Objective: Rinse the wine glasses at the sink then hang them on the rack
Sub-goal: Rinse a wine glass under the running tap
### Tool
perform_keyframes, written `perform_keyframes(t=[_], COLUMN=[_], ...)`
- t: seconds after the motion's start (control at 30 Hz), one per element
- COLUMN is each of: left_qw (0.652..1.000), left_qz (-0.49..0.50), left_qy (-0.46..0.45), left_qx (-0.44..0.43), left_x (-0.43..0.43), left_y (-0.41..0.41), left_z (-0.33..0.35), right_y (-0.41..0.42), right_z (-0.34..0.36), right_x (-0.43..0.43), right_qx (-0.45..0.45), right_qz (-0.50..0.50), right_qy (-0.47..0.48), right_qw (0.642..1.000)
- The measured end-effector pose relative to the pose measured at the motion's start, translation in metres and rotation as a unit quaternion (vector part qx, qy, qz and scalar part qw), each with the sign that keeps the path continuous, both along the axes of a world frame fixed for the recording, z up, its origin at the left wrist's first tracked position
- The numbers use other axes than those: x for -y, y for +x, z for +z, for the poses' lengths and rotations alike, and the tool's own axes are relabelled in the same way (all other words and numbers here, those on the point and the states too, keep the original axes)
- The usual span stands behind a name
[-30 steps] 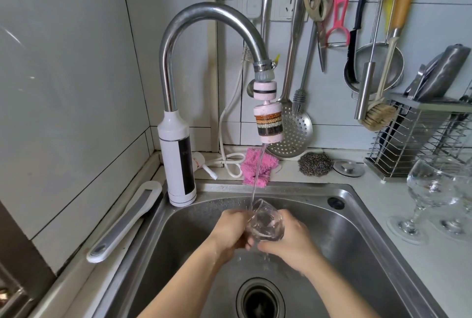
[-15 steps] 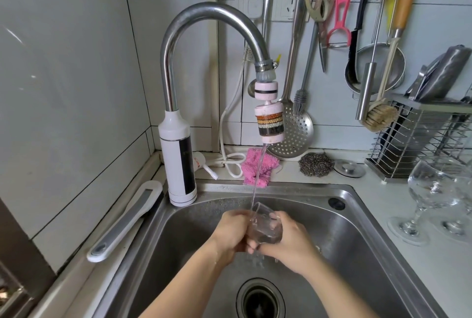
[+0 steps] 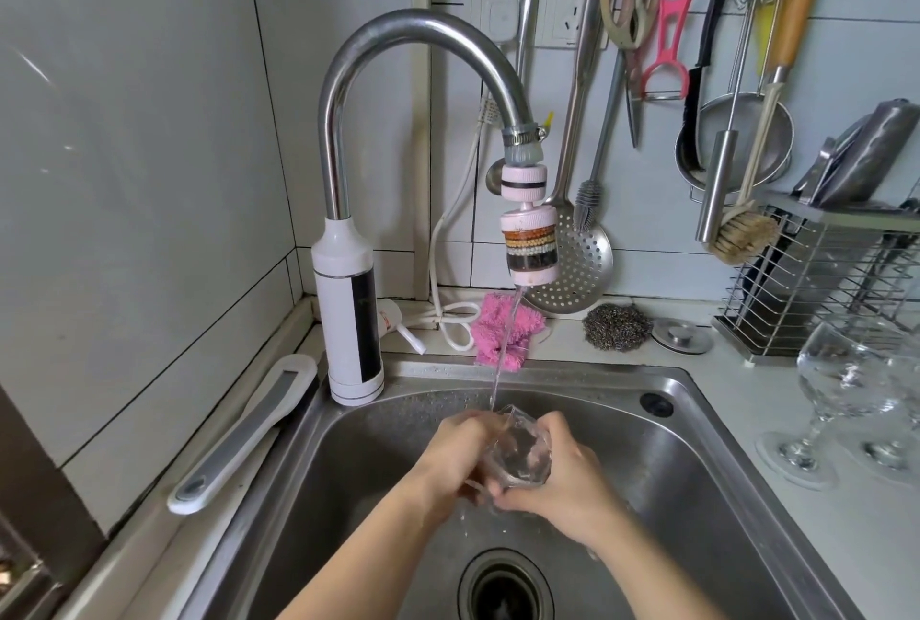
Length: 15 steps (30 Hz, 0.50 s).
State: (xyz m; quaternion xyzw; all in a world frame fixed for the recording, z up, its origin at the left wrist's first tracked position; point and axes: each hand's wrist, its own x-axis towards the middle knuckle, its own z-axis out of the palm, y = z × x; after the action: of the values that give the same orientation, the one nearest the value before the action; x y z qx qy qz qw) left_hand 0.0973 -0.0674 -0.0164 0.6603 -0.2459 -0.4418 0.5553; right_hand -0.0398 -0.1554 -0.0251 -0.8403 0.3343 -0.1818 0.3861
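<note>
Under the thin stream (image 3: 503,350), over the sink (image 3: 707,480), you hold the wine glass (image 3: 517,455) with both hands: left hand (image 3: 455,457) and right hand (image 3: 567,480) wrapped round its bowl. Turn it slowly so water reaches the whole rim, gripping gently; wet glass probably slips.

Bare forearms (image 3: 368,555), bare left hand (image 3: 450,457) and right hand (image 3: 572,487)
</note>
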Motion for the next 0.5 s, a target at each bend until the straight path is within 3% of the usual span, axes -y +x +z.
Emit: perform_keyframes(t=[0.1, 0.23, 0.3, 0.4, 0.5], left_qw=[0.999, 0.997, 0.994, 0.982, 0.969], left_qz=[0.029, 0.064, 0.049, 0.031, 0.121], left_qy=[0.001, -0.037, -0.076, -0.078, -0.072], left_qx=[0.046, 0.028, 0.055, 0.17, 0.205], left_x=[0.0, 0.001, 0.0, 0.001, 0.002], left_y=[0.0, -0.003, -0.007, -0.014, -0.017], left_z=[-0.002, 0.001, 0.004, 0.005, 0.006], right_y=[0.0, 0.001, 0.004, 0.009, 0.009], right_z=[0.001, 0.006, 0.009, 0.01, 0.011], right_x=[-0.002, -0.006, -0.006, -0.011, -0.016], right_qx=[-0.013, -0.014, 0.022, 0.116, 0.129], right_qz=[0.018, -0.018, -0.054, 0.011, 0.068], right_qy=[0.003, 0.026, 0.098, 0.295, 0.383], right_qw=[1.0, 0.999, 0.993, 0.948, 0.912])
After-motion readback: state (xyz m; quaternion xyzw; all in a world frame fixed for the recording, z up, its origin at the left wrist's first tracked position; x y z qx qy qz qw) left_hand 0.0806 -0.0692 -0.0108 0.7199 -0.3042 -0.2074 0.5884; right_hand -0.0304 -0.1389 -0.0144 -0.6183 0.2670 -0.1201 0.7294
